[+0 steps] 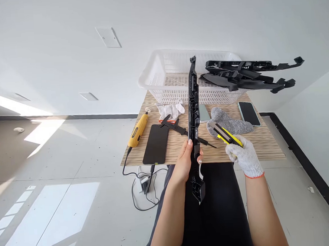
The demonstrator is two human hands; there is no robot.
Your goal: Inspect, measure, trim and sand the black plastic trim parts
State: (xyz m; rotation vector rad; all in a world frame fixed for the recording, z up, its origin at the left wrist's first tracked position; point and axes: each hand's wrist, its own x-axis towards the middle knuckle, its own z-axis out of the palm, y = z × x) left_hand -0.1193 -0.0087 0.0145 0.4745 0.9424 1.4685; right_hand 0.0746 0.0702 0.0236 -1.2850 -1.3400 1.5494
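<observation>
My bare left hand [185,159] is wrapped round a long black moulded plastic part [194,113], which stands nearly upright in view with its lower end over my lap. In its white knitted glove with an orange cuff, my right hand [245,156] grips a yellow and black utility knife [228,134]. The knife points up and left, apart from the plastic part. Behind the knife lies a grey knitted glove or sock [231,122]. A black caliper [178,127] rests on the table, partly hidden behind the plastic part.
On the striped table [266,144] are a yellow rotary tool [138,130], a black tablet [155,144], a white glove [169,111] and a phone [249,113]. A white plastic basket [162,91] at the back holds several black plastic parts [242,75]. Cables [134,193] hang down at the left.
</observation>
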